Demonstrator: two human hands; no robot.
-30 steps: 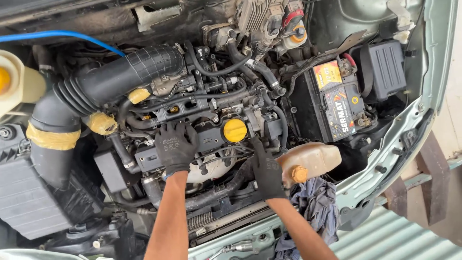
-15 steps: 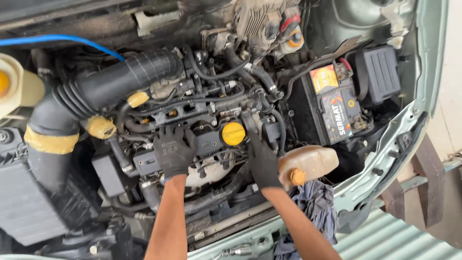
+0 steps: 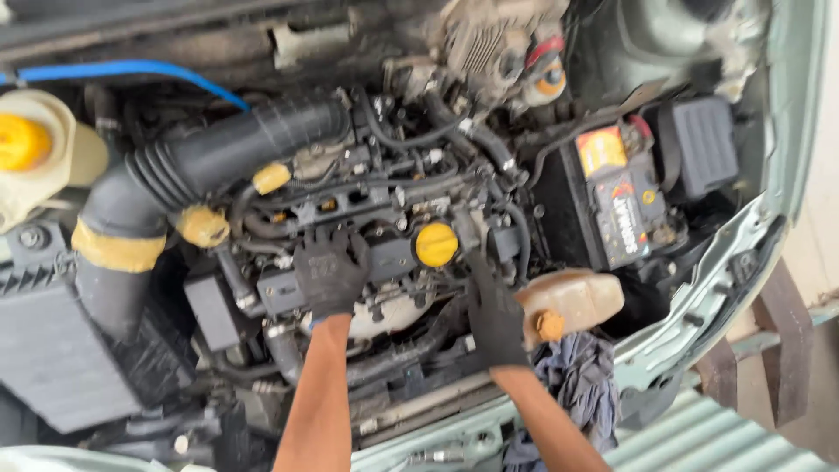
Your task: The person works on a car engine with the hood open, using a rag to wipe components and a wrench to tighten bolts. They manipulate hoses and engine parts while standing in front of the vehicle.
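Hands gloved, on engine | coolant reservoir beside, contents unseen

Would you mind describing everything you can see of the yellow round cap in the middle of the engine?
The yellow round cap looks like plastic, a bright disc with a darker moulded mark across its top. It sits flat on the dark engine cover, seemingly screwed in place, facing up. It lies between the two gloved hands: the left hand rests on the cover just beside it, and the right hand is lower on the other side. Neither hand touches it. Black hoses run behind it.
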